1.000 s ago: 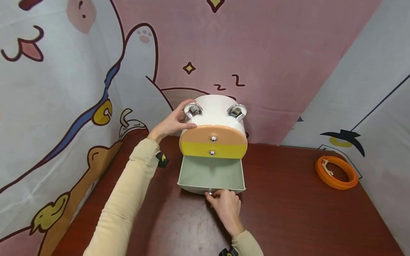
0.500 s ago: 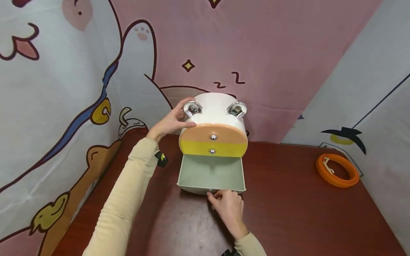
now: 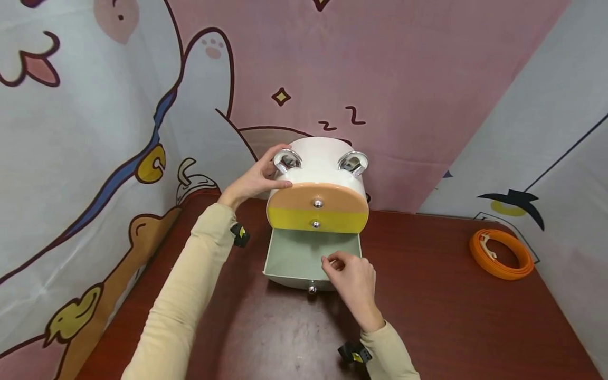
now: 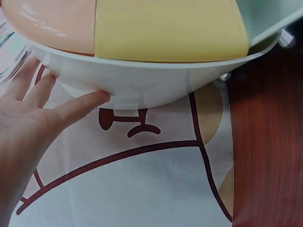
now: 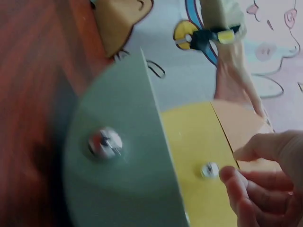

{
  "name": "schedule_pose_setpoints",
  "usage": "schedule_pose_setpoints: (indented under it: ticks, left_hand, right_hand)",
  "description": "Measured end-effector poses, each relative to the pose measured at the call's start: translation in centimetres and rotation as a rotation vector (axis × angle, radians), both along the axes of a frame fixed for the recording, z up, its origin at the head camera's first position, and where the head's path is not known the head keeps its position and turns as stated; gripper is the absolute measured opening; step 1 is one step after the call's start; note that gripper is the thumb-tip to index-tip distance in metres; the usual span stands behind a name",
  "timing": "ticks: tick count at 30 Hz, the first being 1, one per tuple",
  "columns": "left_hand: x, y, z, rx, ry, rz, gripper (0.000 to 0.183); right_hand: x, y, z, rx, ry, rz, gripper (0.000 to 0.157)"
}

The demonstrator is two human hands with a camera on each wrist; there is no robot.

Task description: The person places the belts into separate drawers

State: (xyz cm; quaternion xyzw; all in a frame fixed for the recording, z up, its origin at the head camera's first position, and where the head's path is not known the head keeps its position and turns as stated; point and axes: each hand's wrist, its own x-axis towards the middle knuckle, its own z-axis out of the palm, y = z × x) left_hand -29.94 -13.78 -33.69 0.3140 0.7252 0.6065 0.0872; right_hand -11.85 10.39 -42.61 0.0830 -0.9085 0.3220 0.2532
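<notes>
A small white drawer cabinet [image 3: 319,171] stands against the back cloth. Its orange drawer [image 3: 304,196] and yellow drawer [image 3: 290,219] are closed, each with a silver knob. Below them, the pale green drawer [image 3: 294,253] is pulled out, bare inside where visible. My left hand [image 3: 254,182] rests on the cabinet's upper left side beside a chrome ring; in the left wrist view its spread fingers [image 4: 78,105] touch the white shell. My right hand [image 3: 353,282] hovers over the green drawer's front right, fingers loosely bent around nothing, apart from the green drawer's knob [image 3: 312,290].
A coiled orange belt [image 3: 501,254] with a pale buckle lies at the right of the dark red-brown table [image 3: 427,316]. Printed cartoon cloth [image 3: 394,79] hangs behind and along both sides.
My right hand has let go of the green drawer's knob and moved up and to the right. The drawer remains pulled out, and my left hand stays on the cabinet.
</notes>
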Motion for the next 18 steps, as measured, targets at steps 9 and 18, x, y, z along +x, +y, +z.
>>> schedule_pose_setpoints:
  ticks: [9, 18]
  left_hand:
    - [0.0, 0.0, 0.0, 0.004, -0.006, -0.001, 0.083]
    - [0.3, 0.2, 0.2, -0.028, -0.015, 0.025, 0.084]
  right_hand:
    - [-1.9, 3.7, 0.1, -0.093, -0.053, 0.087, 0.005]
    - [-2.9, 7.0, -1.1, -0.203, -0.101, 0.053, 0.009]
